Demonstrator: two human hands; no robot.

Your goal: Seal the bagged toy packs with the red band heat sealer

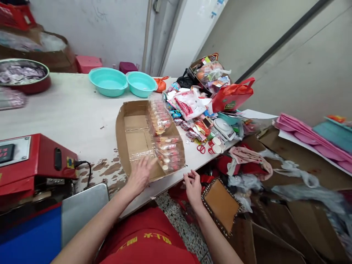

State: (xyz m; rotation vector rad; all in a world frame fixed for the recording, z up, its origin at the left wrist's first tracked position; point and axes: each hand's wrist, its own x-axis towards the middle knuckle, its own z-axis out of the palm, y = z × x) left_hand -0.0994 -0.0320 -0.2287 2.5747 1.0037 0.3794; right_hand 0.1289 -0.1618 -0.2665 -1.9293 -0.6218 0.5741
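An open cardboard box (pixel 136 141) sits on a white table (pixel 79 99), its near end close to the table's edge. Clear plastic packets (pixel 167 154) lean in two stacks along its right side. The left hand (pixel 141 172) is over the near end, slightly blurred, fingers spread and gripping nothing visible. The right hand (pixel 192 185) hangs just off the near right corner, fingers loosely curled and a little apart, seemingly holding nothing.

The slick packets could slump leftward, since nothing props them on that side. A knock from either hand might push the box over the edge.

Beyond it, a white bag (pixel 189 104) has pink lettering, too small to read. A red bag (pixel 229 97) carries a green label, also illegible. Left, a red machine (pixel 49 157) shows a yellow sticker, unreadable. Yellow characters cross the person's red apron (pixel 148 238), too distorted to read confidently.
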